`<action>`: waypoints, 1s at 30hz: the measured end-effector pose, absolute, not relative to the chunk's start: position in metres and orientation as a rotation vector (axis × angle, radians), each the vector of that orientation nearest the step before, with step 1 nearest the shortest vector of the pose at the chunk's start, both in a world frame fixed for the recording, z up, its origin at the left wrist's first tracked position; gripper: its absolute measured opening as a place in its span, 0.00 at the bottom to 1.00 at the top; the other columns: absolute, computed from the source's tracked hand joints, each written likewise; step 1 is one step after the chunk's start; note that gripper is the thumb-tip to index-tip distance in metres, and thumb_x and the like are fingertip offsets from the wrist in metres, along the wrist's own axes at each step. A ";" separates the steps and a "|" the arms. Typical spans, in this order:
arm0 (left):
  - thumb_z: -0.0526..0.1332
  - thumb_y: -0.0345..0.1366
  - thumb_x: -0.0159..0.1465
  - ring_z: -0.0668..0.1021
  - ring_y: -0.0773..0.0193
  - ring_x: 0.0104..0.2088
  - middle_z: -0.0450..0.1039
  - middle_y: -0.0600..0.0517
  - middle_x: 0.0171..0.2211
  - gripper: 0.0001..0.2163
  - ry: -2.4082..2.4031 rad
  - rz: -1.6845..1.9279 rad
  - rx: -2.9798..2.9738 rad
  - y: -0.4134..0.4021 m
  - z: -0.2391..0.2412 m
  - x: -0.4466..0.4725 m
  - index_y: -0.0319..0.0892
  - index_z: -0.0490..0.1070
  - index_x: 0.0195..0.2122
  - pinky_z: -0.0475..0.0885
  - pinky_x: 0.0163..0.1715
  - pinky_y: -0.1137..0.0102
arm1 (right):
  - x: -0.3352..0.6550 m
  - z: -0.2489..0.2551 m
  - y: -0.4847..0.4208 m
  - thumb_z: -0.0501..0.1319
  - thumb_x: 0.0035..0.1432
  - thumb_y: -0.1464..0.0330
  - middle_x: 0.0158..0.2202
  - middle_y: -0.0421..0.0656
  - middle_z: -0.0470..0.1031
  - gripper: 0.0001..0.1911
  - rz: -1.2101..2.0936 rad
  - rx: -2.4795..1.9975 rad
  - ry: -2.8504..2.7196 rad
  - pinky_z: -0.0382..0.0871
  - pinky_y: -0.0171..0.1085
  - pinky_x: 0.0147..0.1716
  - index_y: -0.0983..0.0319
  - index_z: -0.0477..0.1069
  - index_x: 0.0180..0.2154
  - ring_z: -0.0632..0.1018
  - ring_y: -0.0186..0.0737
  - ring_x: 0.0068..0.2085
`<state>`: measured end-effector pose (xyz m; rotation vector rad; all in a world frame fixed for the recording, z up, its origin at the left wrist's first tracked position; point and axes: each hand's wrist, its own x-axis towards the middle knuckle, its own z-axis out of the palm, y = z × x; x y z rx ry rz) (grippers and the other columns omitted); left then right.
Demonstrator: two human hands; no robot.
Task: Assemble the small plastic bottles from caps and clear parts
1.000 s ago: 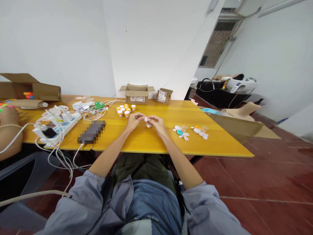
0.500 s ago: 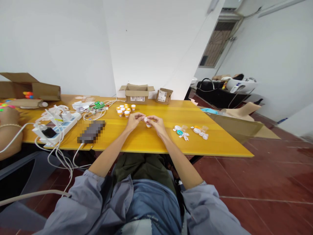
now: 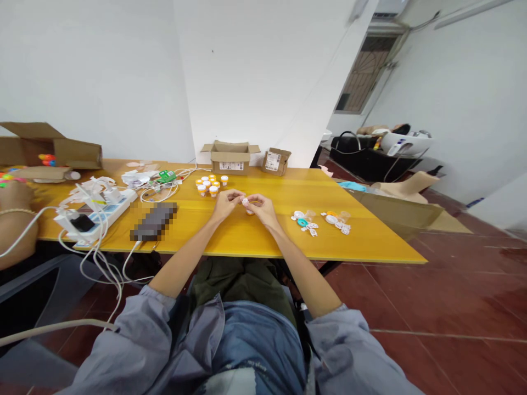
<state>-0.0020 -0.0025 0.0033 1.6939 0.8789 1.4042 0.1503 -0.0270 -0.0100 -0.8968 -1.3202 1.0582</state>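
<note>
My left hand (image 3: pixel 226 205) and my right hand (image 3: pixel 263 210) meet above the middle of the table, both closed in a pinch. Between their fingertips is a small white piece with dark spots or holes (image 3: pixel 245 202). Just under it, partly covered by my right fingers, a small orange-and-white container (image 3: pixel 250 212) shows. To the right lie a teal ring (image 3: pixel 302 223), a white round cap (image 3: pixel 299 214) and white perforated pieces (image 3: pixel 313 227). Farther right is a similar group with an orange ring (image 3: pixel 331 214) and white perforated pieces (image 3: pixel 343 227).
Several orange-and-white capped containers (image 3: pixel 213 191) stand beyond my left hand. Two cardboard boxes (image 3: pixel 230 159) sit at the back. A dark blurred device (image 3: pixel 154 221), a power strip (image 3: pixel 102 215) and white cables are on the left. At the far left edge another person's arm (image 3: pixel 16 225) shows.
The white piece has turned slightly between my fingertips. Both hands have stayed in nearly the same place, and the things on the table have not moved.
</note>
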 end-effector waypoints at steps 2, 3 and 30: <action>0.69 0.38 0.52 0.82 0.60 0.33 0.82 0.50 0.31 0.06 0.880 1.402 1.696 -0.003 0.003 -0.002 0.41 0.78 0.27 0.78 0.40 0.65 | 0.150 -0.010 -0.027 0.74 0.34 0.50 0.28 0.41 0.78 0.24 1.051 -0.905 -1.307 0.71 0.34 0.24 0.60 0.74 0.28 0.75 0.35 0.27; 0.69 0.38 0.52 0.82 0.60 0.33 0.82 0.50 0.31 0.06 0.880 1.402 1.693 -0.002 0.003 -0.002 0.41 0.78 0.27 0.78 0.40 0.65 | 0.149 -0.010 -0.027 0.73 0.33 0.50 0.27 0.41 0.78 0.24 1.047 -0.908 -1.299 0.71 0.34 0.24 0.60 0.74 0.27 0.75 0.35 0.26; 0.71 0.40 0.52 0.82 0.59 0.35 0.83 0.48 0.33 0.11 0.872 1.356 1.699 -0.004 0.004 -0.004 0.40 0.80 0.32 0.78 0.42 0.64 | 0.149 -0.004 -0.033 0.74 0.32 0.48 0.25 0.40 0.76 0.25 1.060 -0.890 -1.289 0.70 0.34 0.24 0.60 0.74 0.26 0.73 0.34 0.25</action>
